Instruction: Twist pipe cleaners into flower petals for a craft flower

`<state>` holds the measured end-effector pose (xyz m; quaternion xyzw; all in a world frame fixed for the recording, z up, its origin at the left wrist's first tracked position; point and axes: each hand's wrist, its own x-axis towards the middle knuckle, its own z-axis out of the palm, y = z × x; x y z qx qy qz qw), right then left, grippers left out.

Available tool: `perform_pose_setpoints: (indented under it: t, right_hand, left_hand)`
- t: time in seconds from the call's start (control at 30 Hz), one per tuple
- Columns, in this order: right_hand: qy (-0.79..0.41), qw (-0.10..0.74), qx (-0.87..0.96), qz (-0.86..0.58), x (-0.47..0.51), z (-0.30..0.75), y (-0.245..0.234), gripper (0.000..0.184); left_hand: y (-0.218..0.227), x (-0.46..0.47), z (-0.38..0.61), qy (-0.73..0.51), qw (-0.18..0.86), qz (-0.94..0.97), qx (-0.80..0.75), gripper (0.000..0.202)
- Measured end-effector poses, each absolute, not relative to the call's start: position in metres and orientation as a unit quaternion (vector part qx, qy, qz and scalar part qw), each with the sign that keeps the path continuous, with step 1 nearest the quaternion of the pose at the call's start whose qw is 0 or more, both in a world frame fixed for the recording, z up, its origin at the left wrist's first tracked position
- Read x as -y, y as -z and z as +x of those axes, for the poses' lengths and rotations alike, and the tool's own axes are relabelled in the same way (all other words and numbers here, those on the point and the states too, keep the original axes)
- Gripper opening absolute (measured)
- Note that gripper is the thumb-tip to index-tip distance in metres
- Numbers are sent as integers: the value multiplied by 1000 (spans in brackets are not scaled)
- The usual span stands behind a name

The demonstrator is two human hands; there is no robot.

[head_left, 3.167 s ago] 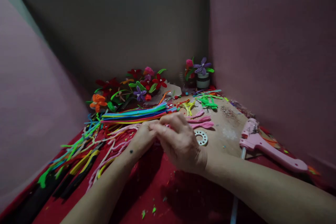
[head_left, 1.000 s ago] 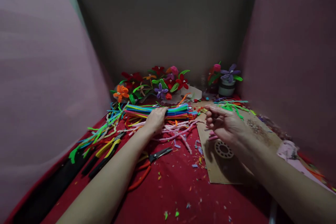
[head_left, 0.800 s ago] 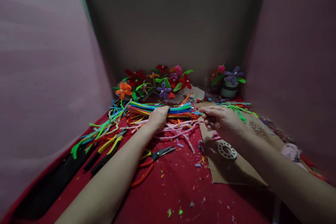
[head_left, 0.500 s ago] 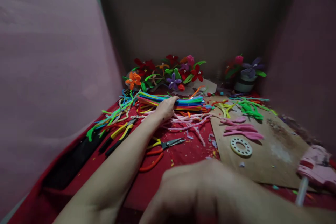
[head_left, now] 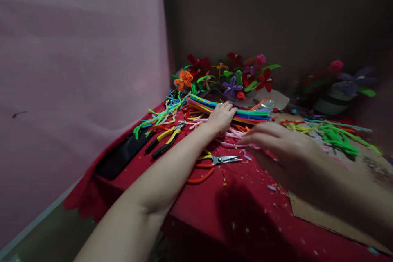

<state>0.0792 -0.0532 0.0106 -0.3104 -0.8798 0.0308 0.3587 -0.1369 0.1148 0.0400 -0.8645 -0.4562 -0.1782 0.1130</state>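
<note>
My left hand (head_left: pixel 221 115) rests palm down, fingers spread, on a bundle of straight coloured pipe cleaners (head_left: pixel 245 114) at the far side of the red table (head_left: pixel 196 208). Stretched forward and blurred, my right hand (head_left: pixel 278 141) hovers flat over loose pink pipe cleaner pieces (head_left: pixel 235 134), fingers extended. Nothing is visibly held in it. Orange-handled scissors (head_left: pixel 215 161) lie just in front of both hands.
Finished pipe cleaner flowers (head_left: pixel 229 77) line the back wall, with a small potted bunch (head_left: pixel 336 86) at right. Pliers with yellow and black handles (head_left: pixel 164 139) lie left. A cardboard sheet (head_left: pixel 325 213) with green scraps (head_left: pixel 336 135) lies right. The table's left edge (head_left: pixel 92 172) drops off.
My right hand pulled back toward me, then reached forward again to the pink pieces. The view swung left. My left hand stayed on the bundle.
</note>
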Motion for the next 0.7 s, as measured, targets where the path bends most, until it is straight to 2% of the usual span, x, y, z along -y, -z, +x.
perform_pose_setpoints:
  t: [0.13,0.2,0.27,0.33,0.53,0.7]
  right_hand:
    - [108,160,887,-420,-71,47,-63,31]
    - [147,118,866,-464,-103,49,-64,37]
    - [128,91,864,-478,-118,56,-56,41]
    - [75,96,856,-503,-127,63,-48,37]
    - [-98,204,801,-555,-152,72,-47,32]
    - [-156,258,775,-555,-158,73,-50,28]
  left_hand:
    - [-46,-112,-140,263,159,-797,520,30]
    - [-49,-112,-145,301,167,-755,557,29]
    - [-51,-113,-150,338,154,-723,583,27]
    - [-52,-116,-154,369,127,-701,597,25]
    - [-48,-122,-157,372,54,-695,613,23]
    - [-39,-124,-155,348,37,-728,589,24]
